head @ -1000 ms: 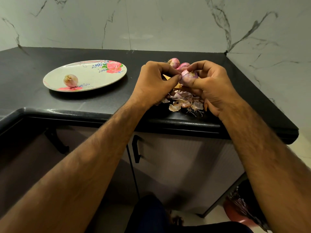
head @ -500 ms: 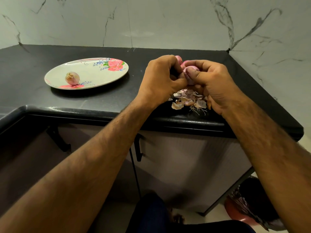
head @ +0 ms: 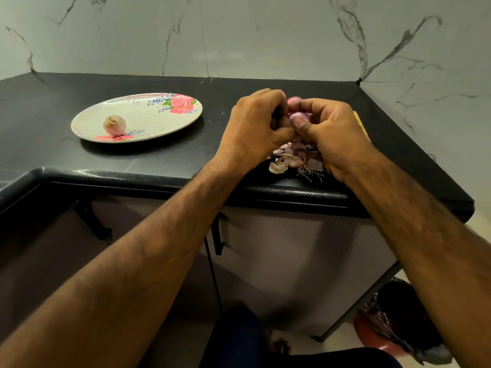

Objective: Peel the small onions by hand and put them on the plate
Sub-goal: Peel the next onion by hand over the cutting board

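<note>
A small pink onion (head: 299, 117) is held above the black counter between both hands. My right hand (head: 332, 134) grips it, thumb pressed on its front. My left hand (head: 257, 126) has its fingers curled against the onion's left side, pinching at its skin. Behind the hands the top of another unpeeled pink onion (head: 293, 99) peeks out. One peeled onion (head: 114, 125) lies on the left part of the white flowered plate (head: 159, 120), which stands on the counter to the left of the hands.
A heap of pink and tan onion skins with roots (head: 295, 159) lies under the hands near the counter's front edge (head: 265, 187). Marble walls close the back and right. Cabinet doors are below; a red bin with a dark bag (head: 393, 333) stands on the floor at right.
Both hands have stayed on the onion and closed more tightly round it, hiding most of it. The onions behind are now mostly covered. The plate and peeled onion have not moved.
</note>
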